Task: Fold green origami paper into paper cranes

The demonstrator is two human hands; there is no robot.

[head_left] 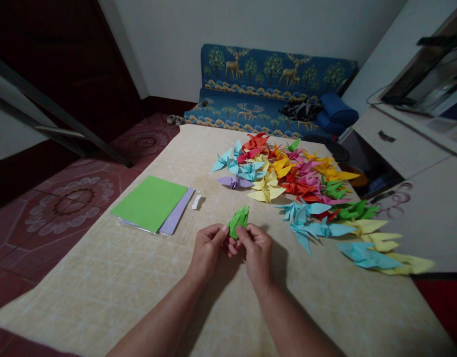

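Note:
A partly folded green origami piece (238, 221) is held up above the tabletop, its layered points facing away from me. My left hand (212, 243) pinches its lower left side between thumb and fingers. On the other side my right hand (257, 244) grips it, with the thumb lying along the front. Some of the fingertips meet below the paper and are partly hidden. Left of my hands lies a stack of square paper, a green sheet (150, 203) on top and a purple sheet (177, 212) sticking out beneath it. Close to the stack is a small white strip (196, 202).
Many folded paper cranes in several colours, such as a purple crane (234, 182), cover the right side of the table (101, 292). Behind it stands a blue patterned sofa (228, 101). A white cabinet (418, 198) borders the right, and a metal ladder (60, 116) leans at the left.

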